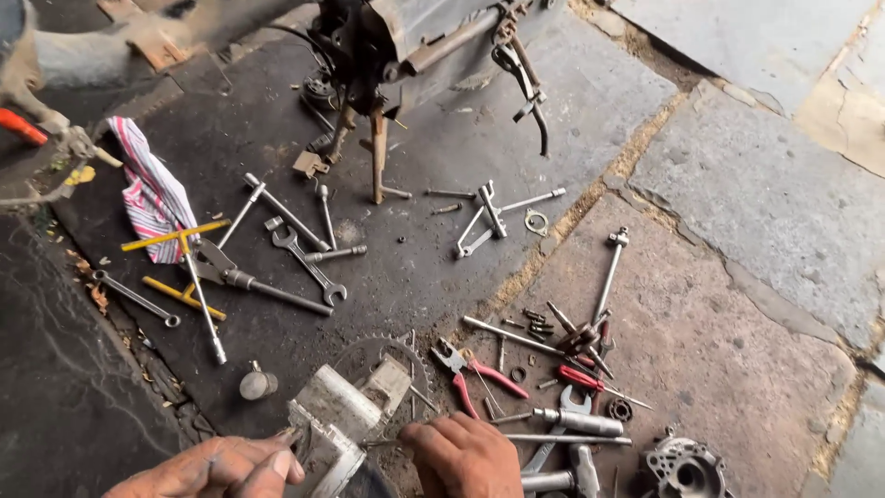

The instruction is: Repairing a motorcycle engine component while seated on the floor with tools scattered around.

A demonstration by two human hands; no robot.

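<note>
At the bottom edge my left hand (221,468) rests against the left side of a grey metal engine casing (336,420) that sits on the oily stone floor. On the casing's right, my right hand (466,456) has its fingers curled and pinches a thin metal rod or tool (387,442) pointed at the casing. A toothed sprocket (387,355) lies partly hidden behind the casing.
Red-handled pliers (479,376), a red screwdriver (583,378), sockets, bolts and long rods lie scattered to the right. Spanners (309,266), a yellow T-handle wrench (180,238) and a striped rag (152,189) lie to the left. A motorcycle frame on its stand (378,138) rises behind.
</note>
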